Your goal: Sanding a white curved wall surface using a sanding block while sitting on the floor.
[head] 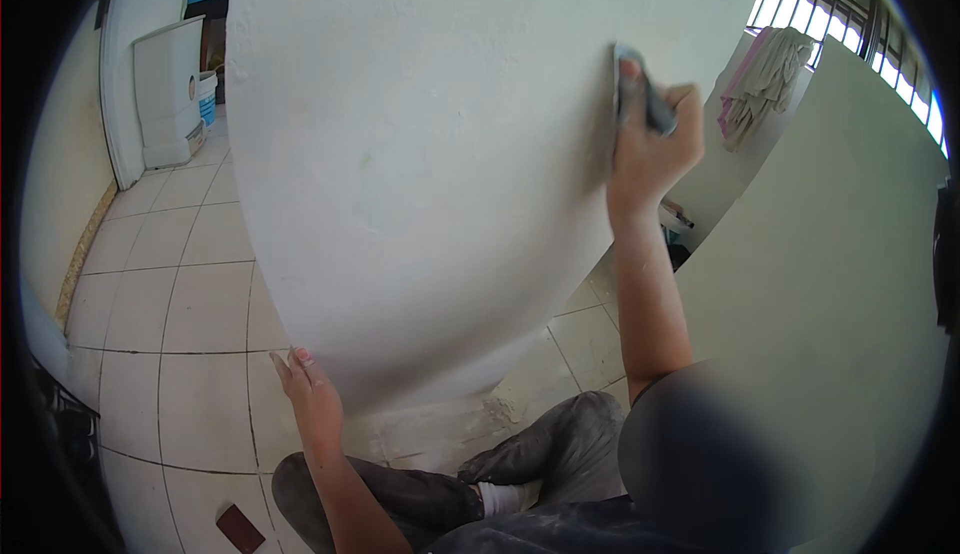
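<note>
A white, smooth-coated wall panel (420, 141) stands before me, with dust and a small green spot on its face. My right hand (664, 130) grips a dark hand sander or sanding block (646, 96), its flat side against the wall near the right edge. Motion blur and my fingers hide the tool's exact form. Lower down, my left hand (309, 389) rests against the wall's lower left edge with its fingers extended, holding no tool. Below are my crossed legs (555, 441) in dark, dusty trousers.
Pale tiles (202, 396) cover the floor, with white dust at the wall's foot. A dark red rectangular piece (241, 528) lies at lower left. Another wall (817, 291) stands close on my right. Cloths (769, 77) hang below a barred window (817, 10). A white appliance (166, 96) stands far left.
</note>
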The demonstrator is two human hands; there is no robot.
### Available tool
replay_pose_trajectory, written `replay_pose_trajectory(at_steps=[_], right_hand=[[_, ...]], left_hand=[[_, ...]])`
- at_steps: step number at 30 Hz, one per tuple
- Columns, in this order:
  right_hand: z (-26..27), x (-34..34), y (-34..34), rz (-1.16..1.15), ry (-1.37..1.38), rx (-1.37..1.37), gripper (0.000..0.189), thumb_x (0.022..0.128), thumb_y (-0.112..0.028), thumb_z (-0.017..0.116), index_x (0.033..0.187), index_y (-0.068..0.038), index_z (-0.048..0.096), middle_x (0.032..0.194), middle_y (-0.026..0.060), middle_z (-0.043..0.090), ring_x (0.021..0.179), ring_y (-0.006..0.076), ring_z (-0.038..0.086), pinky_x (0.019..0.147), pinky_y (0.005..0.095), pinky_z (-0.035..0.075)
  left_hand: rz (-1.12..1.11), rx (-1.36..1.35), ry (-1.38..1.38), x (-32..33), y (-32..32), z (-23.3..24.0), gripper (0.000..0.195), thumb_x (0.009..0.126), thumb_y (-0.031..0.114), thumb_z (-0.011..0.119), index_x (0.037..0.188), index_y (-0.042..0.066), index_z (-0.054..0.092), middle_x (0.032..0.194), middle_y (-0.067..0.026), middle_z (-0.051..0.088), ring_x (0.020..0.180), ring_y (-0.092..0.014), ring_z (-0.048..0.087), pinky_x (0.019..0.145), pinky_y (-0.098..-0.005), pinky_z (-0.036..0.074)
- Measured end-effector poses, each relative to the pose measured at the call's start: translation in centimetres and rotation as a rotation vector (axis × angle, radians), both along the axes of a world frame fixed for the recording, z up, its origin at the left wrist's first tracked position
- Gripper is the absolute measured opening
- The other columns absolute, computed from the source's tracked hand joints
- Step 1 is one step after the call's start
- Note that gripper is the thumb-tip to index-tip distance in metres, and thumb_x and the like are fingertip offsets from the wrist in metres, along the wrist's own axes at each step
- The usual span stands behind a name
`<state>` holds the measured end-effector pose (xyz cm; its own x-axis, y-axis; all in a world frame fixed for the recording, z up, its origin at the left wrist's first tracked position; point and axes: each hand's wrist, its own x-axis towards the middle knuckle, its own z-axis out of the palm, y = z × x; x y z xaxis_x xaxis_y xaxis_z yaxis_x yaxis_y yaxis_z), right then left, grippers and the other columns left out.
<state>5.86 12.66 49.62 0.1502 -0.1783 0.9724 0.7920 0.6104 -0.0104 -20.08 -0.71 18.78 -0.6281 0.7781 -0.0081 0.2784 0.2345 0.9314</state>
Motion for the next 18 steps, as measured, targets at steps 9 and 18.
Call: replay_pose_trajectory(at_steps=[9,18], right_hand=[[2.9,-0.5,-1.7,0.273,0.050,-0.234,0.038,0.079,-0.021,0.082,0.068,-0.005,0.050,0.059,0.0047,0.054,0.056,0.0127,0.045,0.055,0.0284,0.040],[3.7,-1.0,-0.8,0.163,-0.076,-0.123,0.044,0.080,-0.018,0.082,0.067,-0.005,0.042,0.059,-0.0020,0.045,0.057,0.0079,0.038,0.053,0.0224,0.034]], left_hand=[[-0.005,-0.037,-0.013,0.1,0.0,0.2,0.064,0.104,0.048,0.019,0.140,-0.001,0.040,0.154,-0.0321,0.013,0.144,-0.046,0.013,0.116,-0.0490,0.021],[-0.004,-0.006,-0.014,0.2,-0.3,0.9,0.062,0.105,0.046,0.020,0.138,-0.002,0.041,0.153,-0.0346,0.013,0.143,-0.049,0.014,0.115,-0.0509,0.022]])
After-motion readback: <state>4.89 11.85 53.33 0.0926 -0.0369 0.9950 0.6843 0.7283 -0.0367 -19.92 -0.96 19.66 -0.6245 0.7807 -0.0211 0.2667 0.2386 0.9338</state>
